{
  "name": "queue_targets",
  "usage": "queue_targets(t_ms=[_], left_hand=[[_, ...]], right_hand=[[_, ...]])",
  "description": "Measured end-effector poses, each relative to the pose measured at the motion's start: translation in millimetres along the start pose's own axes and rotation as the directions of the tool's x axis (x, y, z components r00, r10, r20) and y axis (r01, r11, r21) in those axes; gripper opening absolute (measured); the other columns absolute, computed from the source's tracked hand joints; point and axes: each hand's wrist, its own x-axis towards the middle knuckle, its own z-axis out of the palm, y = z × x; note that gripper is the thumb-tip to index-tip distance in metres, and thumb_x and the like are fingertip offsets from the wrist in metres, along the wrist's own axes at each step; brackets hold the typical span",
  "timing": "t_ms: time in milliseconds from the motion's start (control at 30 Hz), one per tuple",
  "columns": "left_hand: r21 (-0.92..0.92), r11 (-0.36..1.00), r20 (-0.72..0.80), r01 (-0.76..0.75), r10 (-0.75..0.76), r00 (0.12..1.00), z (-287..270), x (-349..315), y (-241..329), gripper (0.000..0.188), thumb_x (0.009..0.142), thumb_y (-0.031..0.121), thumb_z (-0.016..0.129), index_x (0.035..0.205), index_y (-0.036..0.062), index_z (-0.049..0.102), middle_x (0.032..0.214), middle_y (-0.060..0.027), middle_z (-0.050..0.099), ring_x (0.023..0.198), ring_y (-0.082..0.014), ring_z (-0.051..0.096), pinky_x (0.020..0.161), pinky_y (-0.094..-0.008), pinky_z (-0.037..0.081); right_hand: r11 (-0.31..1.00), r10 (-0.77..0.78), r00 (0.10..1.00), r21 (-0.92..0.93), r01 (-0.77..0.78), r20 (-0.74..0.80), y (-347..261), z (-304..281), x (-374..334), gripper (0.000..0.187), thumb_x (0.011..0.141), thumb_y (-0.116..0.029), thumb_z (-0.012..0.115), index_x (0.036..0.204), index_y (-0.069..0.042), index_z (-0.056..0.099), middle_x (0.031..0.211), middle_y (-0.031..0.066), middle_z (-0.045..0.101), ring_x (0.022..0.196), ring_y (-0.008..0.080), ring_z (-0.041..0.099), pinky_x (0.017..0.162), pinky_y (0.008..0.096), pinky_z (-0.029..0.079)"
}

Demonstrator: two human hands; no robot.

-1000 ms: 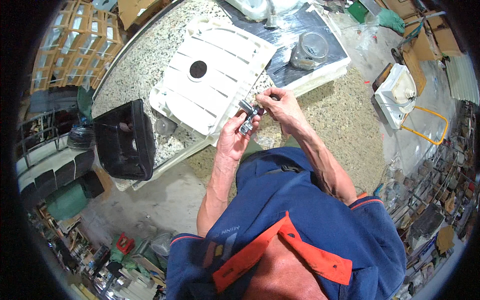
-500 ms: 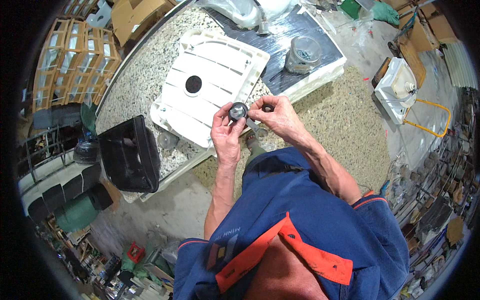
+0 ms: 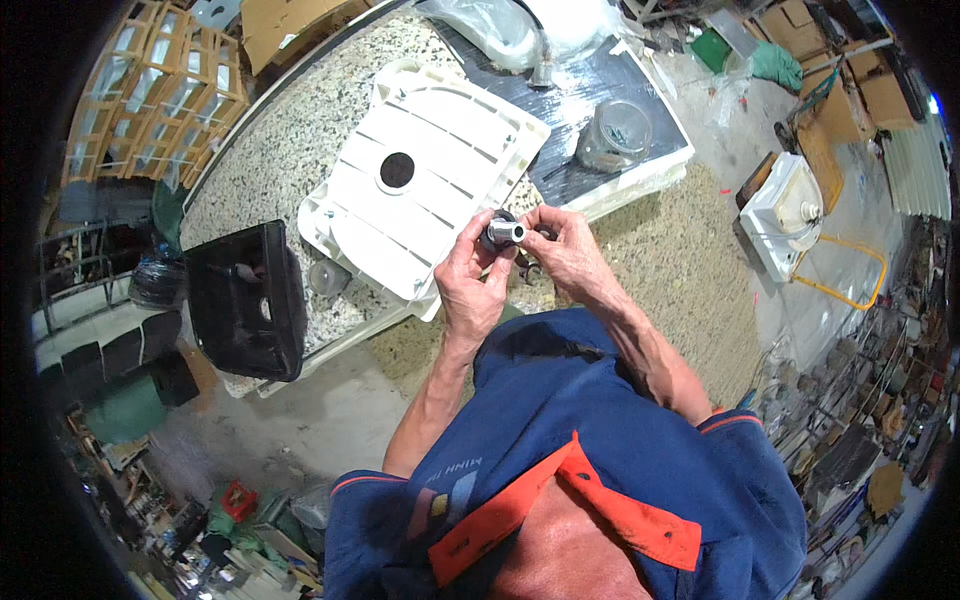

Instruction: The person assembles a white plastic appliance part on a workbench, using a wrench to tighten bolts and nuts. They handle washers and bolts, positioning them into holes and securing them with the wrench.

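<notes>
In my left hand (image 3: 470,290) is a shiny metal drain fitting (image 3: 510,232) with a dark, wider rim; the fingers and thumb close round it. The fitting's tube end shows, with a dark opening. My right hand (image 3: 572,258) is closed beside it, its curled fingers round a black ring (image 3: 545,231). Both hands are close together above the near edge of a white ribbed plastic basin (image 3: 440,185), which lies underside up with a round hole. Just below the fingers shows a small dark curved piece (image 3: 529,269) that I cannot make out.
A black basin (image 3: 285,310) stands on edge at the speckled slab's (image 3: 255,185) left. Near it is a small clear cup (image 3: 328,277). A clear plastic jar (image 3: 615,138) stands on a black wrapped panel (image 3: 560,100). A white washbasin (image 3: 785,215) sits on the floor at right.
My left hand has turned the fitting, so its tube end shows instead of its round face. Both hands have shifted slightly right. The right hand still holds the black ring.
</notes>
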Motion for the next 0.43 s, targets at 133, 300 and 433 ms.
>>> queue_targets(t_ms=[133,300,433], left_hand=[[0.175,0.985,-0.066,-0.004,0.016,0.998,-1.7,11.7,5.8,0.05,0.089,-0.015,0.069,0.137,-0.0049,0.06,0.115,-0.0125,0.072,0.101,-0.0159,0.072,0.085,-0.0285,0.062],[0.404,0.912,-0.074,-0.071,0.109,0.991,-4.5,27.1,-13.2,0.047,0.078,-0.002,0.077,0.124,-0.0068,0.067,0.089,-0.0196,0.074,0.069,-0.0162,0.071,0.06,-0.0342,0.055],[-0.33,0.808,0.159,0.489,-0.463,0.872,-31.7,74.9,-70.8,0.044,0.089,0.005,0.075,0.132,0.004,0.068,0.105,-0.0171,0.078,0.072,-0.0383,0.074,0.071,-0.046,0.064]], right_hand=[[0.997,-0.041,0.991,-0.071,0.032,-0.125,9.9,14.6,0.7,0.02,0.093,-0.018,0.073,0.094,0.002,0.07,0.073,0.0005,0.064,0.067,0.0073,0.053,0.057,0.0286,0.044],[0.973,0.184,0.982,0.154,-0.175,-0.048,19.8,9.4,23.6,0.008,0.089,-0.01,0.073,0.094,-0.005,0.068,0.067,-0.0039,0.057,0.054,0.0032,0.045,0.047,0.0237,0.03],[0.975,0.178,0.982,0.148,-0.167,-0.064,24.0,13.1,45.0,0.011,0.091,-0.013,0.073,0.093,-0.004,0.068,0.066,-0.0032,0.058,0.052,0.0047,0.047,0.045,0.0236,0.033]])
